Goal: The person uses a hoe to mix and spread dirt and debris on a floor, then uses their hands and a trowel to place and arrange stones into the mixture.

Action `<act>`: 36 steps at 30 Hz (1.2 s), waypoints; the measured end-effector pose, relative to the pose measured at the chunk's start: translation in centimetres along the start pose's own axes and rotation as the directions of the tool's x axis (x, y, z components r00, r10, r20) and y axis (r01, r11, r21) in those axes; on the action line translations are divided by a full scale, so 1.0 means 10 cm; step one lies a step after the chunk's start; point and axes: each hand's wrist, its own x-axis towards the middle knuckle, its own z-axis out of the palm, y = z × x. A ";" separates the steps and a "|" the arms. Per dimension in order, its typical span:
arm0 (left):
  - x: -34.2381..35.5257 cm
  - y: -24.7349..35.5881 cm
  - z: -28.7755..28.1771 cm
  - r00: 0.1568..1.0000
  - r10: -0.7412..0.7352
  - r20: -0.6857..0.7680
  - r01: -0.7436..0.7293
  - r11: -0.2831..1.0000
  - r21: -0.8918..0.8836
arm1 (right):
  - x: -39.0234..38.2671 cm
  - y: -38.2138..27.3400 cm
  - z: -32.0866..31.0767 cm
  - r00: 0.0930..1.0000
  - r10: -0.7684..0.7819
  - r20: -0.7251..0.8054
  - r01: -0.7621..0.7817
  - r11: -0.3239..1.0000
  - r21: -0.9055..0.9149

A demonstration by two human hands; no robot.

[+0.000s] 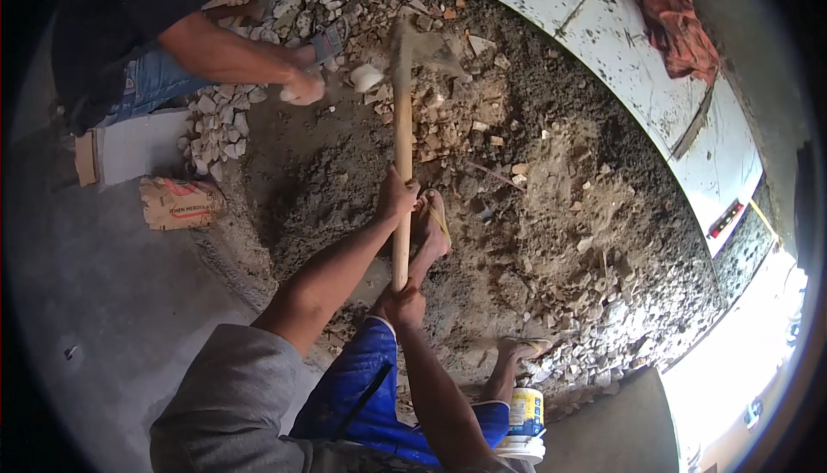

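Observation:
My left hand (397, 193) is closed round the middle of a long wooden handle (402, 124). My right hand (403, 305) is closed round its lower end. The handle runs upright in the view to a motion-blurred metal head (431, 52), like a hoe's, over a patch of broken tile and rubble (457, 111). Dark, damp mortar or soil (306, 158) lies around it. My sandalled foot (431, 223) is on the dirt just beside the handle.
A co-worker's arm (233, 59) and hand (303, 88) are at upper left, above white stones (220, 133). A torn paper sack (179, 203) lies left. White slabs (594, 25) with a red cloth (668, 25) border the right. A bucket (525, 413) stands below right.

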 end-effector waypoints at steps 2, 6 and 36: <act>-0.22 -0.01 0.07 0.998 -0.050 0.039 0.052 0.997 -0.060 | -0.11 0.18 0.00 0.999 -0.028 -0.033 0.026 0.998 -0.065; -0.69 -0.18 0.05 0.991 -0.098 0.092 0.106 0.991 -0.081 | -0.48 0.46 -0.03 1.000 0.023 -0.012 -0.024 0.999 -0.035; -3.03 -0.33 1.10 0.972 -0.095 0.215 0.174 0.905 -0.389 | -1.78 2.56 -0.81 0.993 0.094 -0.065 -0.105 0.976 -0.189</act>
